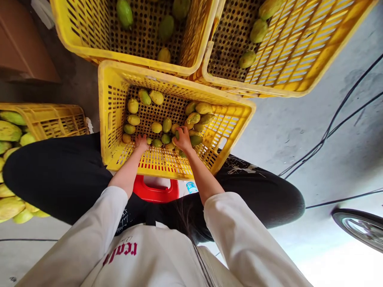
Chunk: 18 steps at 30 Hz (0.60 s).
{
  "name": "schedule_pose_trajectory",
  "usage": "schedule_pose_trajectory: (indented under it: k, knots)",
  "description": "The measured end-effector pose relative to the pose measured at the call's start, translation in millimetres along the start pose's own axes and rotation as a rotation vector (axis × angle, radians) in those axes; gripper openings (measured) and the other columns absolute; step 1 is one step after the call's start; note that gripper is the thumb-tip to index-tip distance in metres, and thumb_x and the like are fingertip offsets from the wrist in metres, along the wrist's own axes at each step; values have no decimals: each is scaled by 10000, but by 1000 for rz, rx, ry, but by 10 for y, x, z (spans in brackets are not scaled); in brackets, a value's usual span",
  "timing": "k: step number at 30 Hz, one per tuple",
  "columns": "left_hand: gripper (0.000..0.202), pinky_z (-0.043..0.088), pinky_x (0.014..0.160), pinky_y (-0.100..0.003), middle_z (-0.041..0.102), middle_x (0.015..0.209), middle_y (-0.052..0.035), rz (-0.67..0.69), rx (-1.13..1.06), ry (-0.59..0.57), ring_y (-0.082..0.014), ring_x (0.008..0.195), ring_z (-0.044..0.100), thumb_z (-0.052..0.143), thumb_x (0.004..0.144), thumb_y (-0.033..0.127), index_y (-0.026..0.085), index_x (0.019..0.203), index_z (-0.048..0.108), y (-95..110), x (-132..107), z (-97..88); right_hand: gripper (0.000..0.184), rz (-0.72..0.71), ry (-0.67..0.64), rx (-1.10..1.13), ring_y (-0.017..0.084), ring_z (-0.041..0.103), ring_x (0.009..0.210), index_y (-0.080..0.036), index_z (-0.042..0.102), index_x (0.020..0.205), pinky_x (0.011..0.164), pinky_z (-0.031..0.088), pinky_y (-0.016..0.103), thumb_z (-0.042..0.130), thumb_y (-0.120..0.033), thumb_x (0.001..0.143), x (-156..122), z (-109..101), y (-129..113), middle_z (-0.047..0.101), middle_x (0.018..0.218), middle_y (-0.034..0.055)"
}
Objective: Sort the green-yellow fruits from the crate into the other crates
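1. a person in a white shirt (149, 255) leans over a yellow crate (103, 111) set between two black-clad legs (56, 171), both bare hands down among the loose fruit on its floor.

2. the right hand (183, 139) is partly closed, fingers curled around a green fruit (177, 135) near the crate's near wall; whether the fruit is lifted cannot be told.

3. that fruit lies at the fingertips, on the left side of the right hand, which is clearly the nearer of the two; its long axis is hidden by the fingers.

4. on the other side of the same hand, just beside it, a longer green fruit (196, 140) lies with its long axis running roughly left to right across the crate.

5. the left hand (141, 142) rests by the near wall, fingers slightly spread, palm out of sight; whether it grips anything cannot be told. a small fruit (149, 140) sits just right of its fingertips.

6. beyond stand a far left crate (128, 59) and a far right crate (257, 88), each with scattered fruit inside.
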<state>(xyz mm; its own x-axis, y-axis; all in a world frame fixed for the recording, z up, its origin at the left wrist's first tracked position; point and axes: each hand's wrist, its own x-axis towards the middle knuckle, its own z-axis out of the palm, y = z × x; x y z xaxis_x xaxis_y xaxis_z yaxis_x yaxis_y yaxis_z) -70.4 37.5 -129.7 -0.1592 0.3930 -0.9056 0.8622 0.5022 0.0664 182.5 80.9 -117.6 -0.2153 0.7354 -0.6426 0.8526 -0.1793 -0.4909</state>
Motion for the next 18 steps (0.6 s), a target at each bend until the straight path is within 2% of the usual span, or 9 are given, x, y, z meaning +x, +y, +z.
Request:
schedule_pose_trajectory:
  k: [4,6,8,10,12,15,16,18]
  knots:
    - [625,532,1057,-578,723,1346,-293,-42,-127,-43,-517,1336,655,823,811,492,185,1331,663,-5,83,19,526,-45,-17,-113,358,493,1365,-191,623,1395,1175,470,502,514,-127,885,-4,12,-98,521,1544,179]
    - [568,538,1025,-571,751,1286,-291,-95,-235,-65,-519,1292,682,745,880,577,175,1277,684,-8,90,39,438,-16,-15,-88,365,524,1312,-200,651,1328,1139,486,507,511,-156,915,22,-4,-164,564,1501,177]
    - [526,530,1047,-544,757,1293,-262,-127,-335,-54,-498,1329,666,686,939,598,179,1257,690,-18,91,57,333,42,11,-9,369,573,1245,-207,666,1260,1074,517,501,513,-238,966,81,-31,-230,590,1467,187]
    - [474,521,1091,-495,744,1351,-220,-114,-441,-18,-448,1379,646,701,961,542,191,1279,681,-24,101,69,269,120,70,102,353,620,1174,-209,672,1180,1005,541,475,492,-313,1010,161,-48,-305,625,1399,191]
    - [441,523,1121,-437,705,1442,-190,-79,-560,18,-378,1395,648,742,951,411,201,1329,659,-10,123,71,264,204,97,271,310,655,1078,-218,663,1074,929,559,425,446,-367,1046,240,-29,-401,678,1219,154]
    - [466,514,1165,-383,646,1526,-163,-22,-639,57,-288,1409,640,719,925,223,205,1381,626,77,147,43,310,359,-40,697,218,655,885,-230,609,995,818,560,342,406,-448,1081,314,84,-569,632,921,45]
    - [464,498,1191,-386,646,1520,-154,3,-622,73,-277,1421,628,704,918,186,205,1375,626,123,142,20,312,396,-98,837,190,645,855,-229,592,1018,811,555,325,403,-467,1089,323,134,-617,614,900,22]
    - [422,451,1248,-416,654,1483,-149,66,-534,140,-283,1445,596,676,911,140,199,1328,643,234,107,-55,296,418,-126,1019,156,631,868,-232,555,1092,839,547,305,403,-485,1099,324,230,-675,609,911,-3]
